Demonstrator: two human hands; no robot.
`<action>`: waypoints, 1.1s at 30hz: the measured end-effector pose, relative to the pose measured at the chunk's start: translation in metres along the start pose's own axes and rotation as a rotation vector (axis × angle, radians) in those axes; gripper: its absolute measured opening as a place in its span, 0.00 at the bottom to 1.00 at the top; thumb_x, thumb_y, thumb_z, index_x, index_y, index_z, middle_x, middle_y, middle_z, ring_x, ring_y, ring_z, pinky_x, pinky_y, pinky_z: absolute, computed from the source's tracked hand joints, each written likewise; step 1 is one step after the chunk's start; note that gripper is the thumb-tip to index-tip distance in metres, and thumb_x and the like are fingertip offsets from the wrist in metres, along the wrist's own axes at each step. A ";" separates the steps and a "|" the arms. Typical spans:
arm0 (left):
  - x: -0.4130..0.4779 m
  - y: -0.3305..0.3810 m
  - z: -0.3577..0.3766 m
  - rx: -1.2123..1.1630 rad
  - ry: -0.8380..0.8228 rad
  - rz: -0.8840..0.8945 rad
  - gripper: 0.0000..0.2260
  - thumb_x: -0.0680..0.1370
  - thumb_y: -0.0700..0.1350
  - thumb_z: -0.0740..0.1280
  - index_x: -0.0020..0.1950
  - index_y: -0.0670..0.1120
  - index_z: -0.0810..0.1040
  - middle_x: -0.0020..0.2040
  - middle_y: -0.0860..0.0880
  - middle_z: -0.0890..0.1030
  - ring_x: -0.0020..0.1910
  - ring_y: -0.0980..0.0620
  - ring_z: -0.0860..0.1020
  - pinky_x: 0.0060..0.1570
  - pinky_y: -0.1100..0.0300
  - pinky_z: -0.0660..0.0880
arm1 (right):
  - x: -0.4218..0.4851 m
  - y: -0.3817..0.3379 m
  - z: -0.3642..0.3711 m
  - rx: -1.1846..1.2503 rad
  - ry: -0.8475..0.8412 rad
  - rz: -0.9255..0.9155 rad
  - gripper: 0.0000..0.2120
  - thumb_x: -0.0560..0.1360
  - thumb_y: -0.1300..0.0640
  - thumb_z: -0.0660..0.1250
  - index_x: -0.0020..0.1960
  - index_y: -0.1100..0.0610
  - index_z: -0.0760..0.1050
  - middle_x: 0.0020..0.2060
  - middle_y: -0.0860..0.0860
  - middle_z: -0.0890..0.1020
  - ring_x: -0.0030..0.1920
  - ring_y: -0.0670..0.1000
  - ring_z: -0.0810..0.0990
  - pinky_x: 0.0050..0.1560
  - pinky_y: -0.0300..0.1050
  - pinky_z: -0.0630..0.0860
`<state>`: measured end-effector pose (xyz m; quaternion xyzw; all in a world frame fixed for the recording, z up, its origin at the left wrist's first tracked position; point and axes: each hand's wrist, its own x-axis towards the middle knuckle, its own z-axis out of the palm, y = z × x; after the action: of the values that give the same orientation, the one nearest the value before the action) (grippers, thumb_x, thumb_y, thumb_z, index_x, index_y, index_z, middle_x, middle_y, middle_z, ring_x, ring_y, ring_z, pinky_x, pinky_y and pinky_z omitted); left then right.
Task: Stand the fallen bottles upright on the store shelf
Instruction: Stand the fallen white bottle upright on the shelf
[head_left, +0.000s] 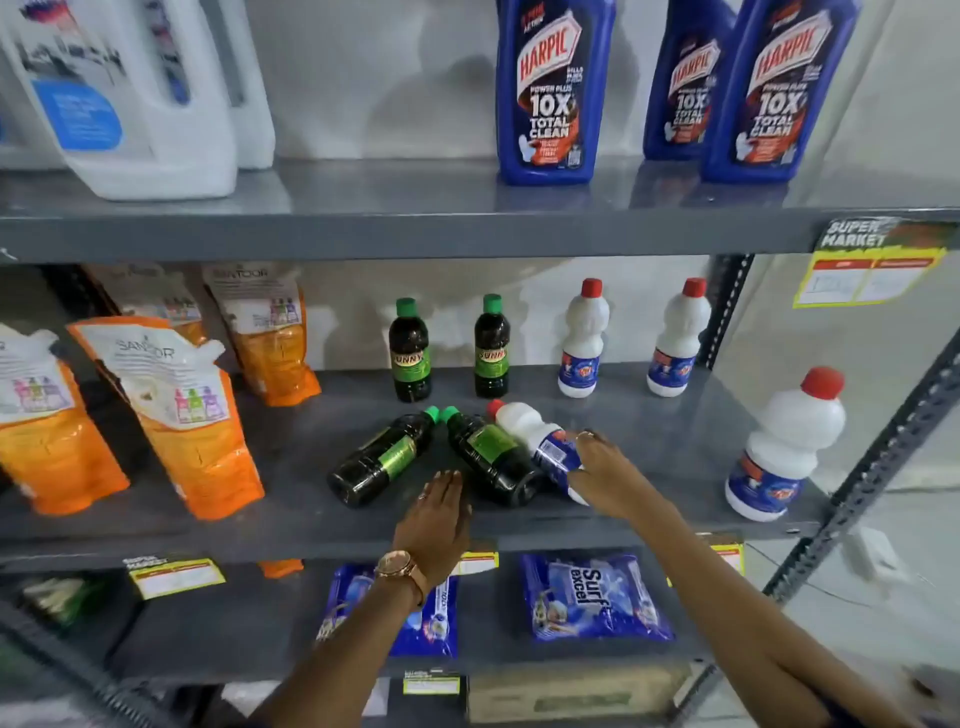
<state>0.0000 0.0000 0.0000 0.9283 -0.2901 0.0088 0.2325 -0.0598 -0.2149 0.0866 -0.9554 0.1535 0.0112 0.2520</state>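
Note:
Three bottles lie fallen on the grey middle shelf (649, 441). A dark green-capped bottle (382, 460) lies leftmost, a second dark green-capped bottle (488, 454) beside it, and a white red-capped bottle (535, 439) on the right. My right hand (605, 475) rests on the lower half of the white bottle, fingers curled over its blue label. My left hand (436, 519) hovers flat and open just in front of the two dark bottles, touching neither. Two dark bottles (410, 351) (491, 345) and three white bottles (582, 340) (678, 338) (784, 447) stand upright.
Orange refill pouches (182, 415) lean at the shelf's left. Blue Harpic bottles (550, 91) and white jugs (135, 98) stand on the shelf above. Blue detergent packets (592, 597) lie on the shelf below. A perforated metal upright (872, 493) bounds the right side.

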 end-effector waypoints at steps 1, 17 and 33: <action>0.004 -0.003 0.003 -0.001 0.000 -0.016 0.23 0.79 0.49 0.52 0.71 0.40 0.59 0.72 0.39 0.63 0.70 0.42 0.61 0.67 0.50 0.61 | 0.009 -0.001 0.006 -0.035 -0.026 0.005 0.16 0.71 0.65 0.60 0.59 0.66 0.67 0.62 0.62 0.72 0.61 0.63 0.72 0.56 0.51 0.72; 0.027 -0.020 0.012 0.155 0.074 0.017 0.25 0.76 0.52 0.52 0.68 0.39 0.65 0.68 0.40 0.69 0.67 0.39 0.67 0.62 0.49 0.66 | 0.086 0.024 0.019 -0.385 0.106 0.313 0.50 0.59 0.33 0.74 0.70 0.58 0.61 0.65 0.54 0.72 0.66 0.57 0.69 0.59 0.51 0.70; 0.029 -0.019 0.013 0.231 0.052 -0.007 0.25 0.75 0.53 0.54 0.66 0.40 0.69 0.67 0.41 0.71 0.65 0.41 0.69 0.60 0.48 0.69 | 0.086 0.045 0.043 0.594 0.660 0.127 0.31 0.61 0.46 0.80 0.57 0.57 0.73 0.48 0.50 0.79 0.48 0.51 0.77 0.45 0.46 0.75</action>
<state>0.0329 -0.0078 -0.0154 0.9493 -0.2779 0.0653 0.1316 0.0114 -0.2558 0.0192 -0.7827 0.2808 -0.3233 0.4516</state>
